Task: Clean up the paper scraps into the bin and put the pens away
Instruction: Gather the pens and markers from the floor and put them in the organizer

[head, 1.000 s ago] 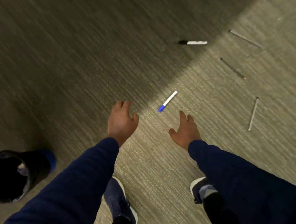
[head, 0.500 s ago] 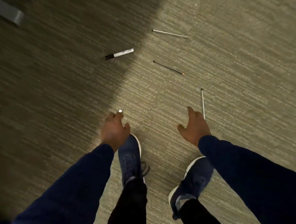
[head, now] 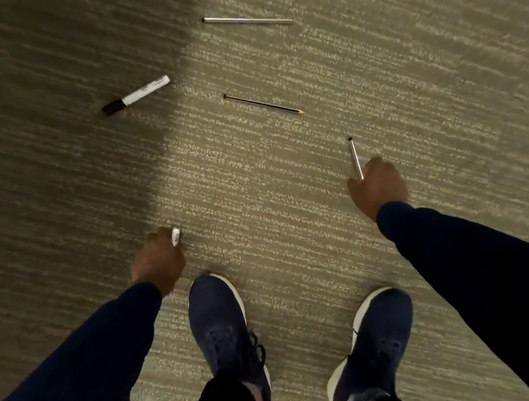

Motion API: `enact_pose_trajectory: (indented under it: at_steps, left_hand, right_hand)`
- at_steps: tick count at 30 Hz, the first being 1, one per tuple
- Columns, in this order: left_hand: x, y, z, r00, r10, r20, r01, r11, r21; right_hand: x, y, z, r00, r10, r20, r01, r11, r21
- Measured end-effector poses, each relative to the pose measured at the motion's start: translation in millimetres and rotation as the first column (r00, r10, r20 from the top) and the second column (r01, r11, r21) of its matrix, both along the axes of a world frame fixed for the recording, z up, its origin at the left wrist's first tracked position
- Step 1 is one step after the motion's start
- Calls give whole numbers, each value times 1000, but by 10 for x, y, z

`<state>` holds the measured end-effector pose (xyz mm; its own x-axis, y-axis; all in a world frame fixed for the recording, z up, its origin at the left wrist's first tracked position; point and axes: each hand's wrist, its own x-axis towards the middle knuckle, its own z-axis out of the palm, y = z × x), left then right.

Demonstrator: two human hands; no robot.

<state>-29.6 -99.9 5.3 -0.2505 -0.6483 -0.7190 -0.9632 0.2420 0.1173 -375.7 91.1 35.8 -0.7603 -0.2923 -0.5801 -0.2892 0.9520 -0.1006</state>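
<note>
My left hand (head: 158,260) is closed around a marker, with only its white end (head: 176,237) sticking out past the fingers. My right hand (head: 378,185) is curled over the lower end of a thin silver pen (head: 355,157) that lies on the carpet. Farther ahead lie a white marker with a black cap (head: 137,95), a dark pencil (head: 263,104) and a second silver pen (head: 248,21). No bin or paper scraps are in sight.
Grey-green carpet (head: 409,73) covers the floor, shadowed on the left. My two blue shoes (head: 222,325) (head: 377,328) stand on it below my hands.
The blue-capped marker went from the floor into my left hand. I stepped forward and the bin left the view. My right hand reached onto the silver pen and closed on it.
</note>
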Motion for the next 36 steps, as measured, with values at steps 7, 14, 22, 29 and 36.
enact_pose_trajectory:
  at_steps: [7, 14, 22, 29, 36]
  left_hand:
    - [-154, -219, 100, 969, -172, -180, 149, 980, -131]
    - [-607, -505, 309, 911, 43, -410, -63, 997, -37]
    - [-1079, -536, 627, 551, 613, -566, -577, 770, 273]
    - [-1198, -420, 780, 296, 813, -502, -721, 535, 440]
    - [-1217, -405, 936, 181, 895, -407, -688, 411, 598]
  right_hand:
    - [-154, -85, -166, 990, 139, 21, -141, 985, 103]
    - [-173, -166, -186, 944, 327, 37, -329, 940, 88]
    - [74, -397, 50, 993, 114, -14, -107, 873, -476]
    - [272, -570, 415, 987, -68, 148, 149, 747, -648]
    - [255, -681, 513, 945, -119, 305, 294, 721, -628]
